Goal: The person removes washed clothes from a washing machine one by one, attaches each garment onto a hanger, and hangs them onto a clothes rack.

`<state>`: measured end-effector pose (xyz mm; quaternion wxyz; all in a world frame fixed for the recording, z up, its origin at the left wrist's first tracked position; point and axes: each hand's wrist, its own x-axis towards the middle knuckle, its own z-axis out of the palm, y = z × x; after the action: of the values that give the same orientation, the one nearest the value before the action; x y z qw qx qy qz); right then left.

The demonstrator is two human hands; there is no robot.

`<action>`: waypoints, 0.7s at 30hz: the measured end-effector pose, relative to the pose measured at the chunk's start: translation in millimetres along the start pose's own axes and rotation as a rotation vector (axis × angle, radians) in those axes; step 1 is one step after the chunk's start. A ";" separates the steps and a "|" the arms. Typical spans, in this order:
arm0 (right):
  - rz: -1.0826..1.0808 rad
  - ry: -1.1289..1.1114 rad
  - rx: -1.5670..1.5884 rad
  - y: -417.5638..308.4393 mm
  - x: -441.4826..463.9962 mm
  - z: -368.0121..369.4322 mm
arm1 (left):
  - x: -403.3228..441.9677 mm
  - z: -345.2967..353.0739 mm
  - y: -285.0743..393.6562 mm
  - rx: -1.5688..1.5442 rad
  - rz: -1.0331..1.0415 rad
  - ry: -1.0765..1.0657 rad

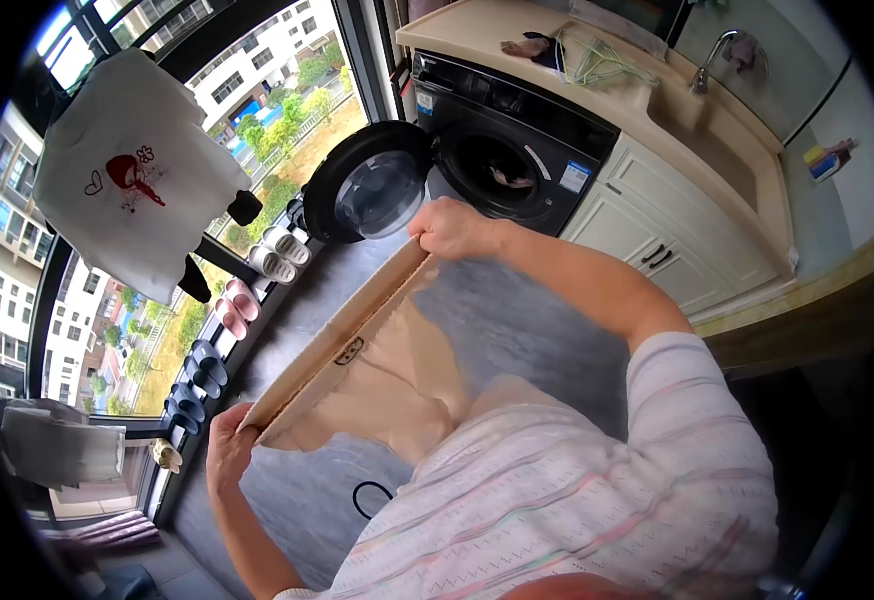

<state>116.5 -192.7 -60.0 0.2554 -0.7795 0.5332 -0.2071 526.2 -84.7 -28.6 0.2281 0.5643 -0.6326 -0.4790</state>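
A thin beige garment (397, 375) with a wide elastic waistband and a small dark print hangs in front of me. Its waistband is stretched taut between my hands. My left hand (229, 448) is closed on the lower left end of the band, and my right hand (454, 228) grips the upper right end. The lower part of the garment hangs loose and partly blurred, so whether it has legs I cannot tell. Just beyond my right hand, the round door (382, 195) of a black washing machine (502, 140) stands open, with some cloth (512, 178) inside the drum.
Light green hangers (607, 65) and dark cloth (535, 48) lie on the counter beside a sink (712, 140). Slippers (237, 305) line the window sill at left. A white printed shirt (137, 175) hangs above them. A black loop (371, 498) shows near the grey floor (297, 490).
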 end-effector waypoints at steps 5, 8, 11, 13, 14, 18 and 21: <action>0.122 -0.172 0.302 51.6 -0.4 -20.4 | 34.5 33.5 41.3 -0.289 0.053 0.007; 0.174 -0.491 0.522 82.5 -1.8 -47.9 | 60.4 59.9 74.7 -0.362 0.095 0.037; 0.274 -0.746 0.498 100.7 -5.5 -95.4 | 84.2 89.2 112.3 -0.215 0.158 0.077; 0.350 -0.607 0.460 149.8 4.4 -147.9 | 97.9 111.8 143.7 -0.093 0.154 0.008; 0.478 -0.294 0.536 182.8 11.7 -177.2 | 105.0 120.1 155.7 -0.037 0.151 -0.057; 0.825 0.569 -0.113 360.9 21.1 -292.5 | 133.2 155.1 194.0 0.097 0.205 -0.140; 1.116 0.537 -0.231 386.0 20.6 -316.5 | 148.1 165.1 206.9 0.105 0.198 -0.102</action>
<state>-344.8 -384.3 -49.9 0.0965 -0.3271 0.9241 -0.1723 248.4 -185.0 40.5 0.2117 0.4852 -0.7202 -0.4483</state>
